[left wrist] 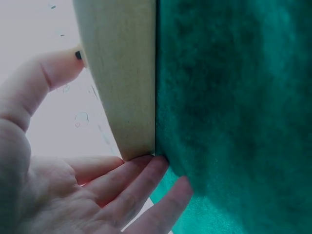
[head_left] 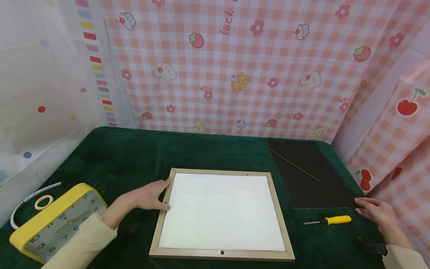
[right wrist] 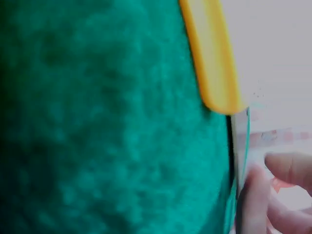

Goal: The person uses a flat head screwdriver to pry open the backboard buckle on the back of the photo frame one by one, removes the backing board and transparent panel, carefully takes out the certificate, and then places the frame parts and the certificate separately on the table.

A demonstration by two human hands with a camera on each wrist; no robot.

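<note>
A light wooden picture frame (head_left: 221,253) with a white sheet (head_left: 221,213) inside its border lies flat in the middle of the table. My left hand (head_left: 151,195) rests against its left side, thumb on the near part and fingertips near the far corner. In the left wrist view the fingers (left wrist: 139,187) are stretched out at the end of the wooden edge. My right hand (head_left: 379,213) is at the near right corner of a thin black board (head_left: 305,190), fingers loosely extended. A yellow-handled screwdriver (head_left: 337,220) lies just left of this hand.
A thin metal rod (head_left: 295,165) lies across the black board. At the left, a yellow clock (head_left: 50,216) stands tilted under my left forearm, beside a tape ring (head_left: 43,202) and a curved white cord (head_left: 37,192). Patterned curtains (head_left: 235,67) enclose the green-covered table (head_left: 134,149).
</note>
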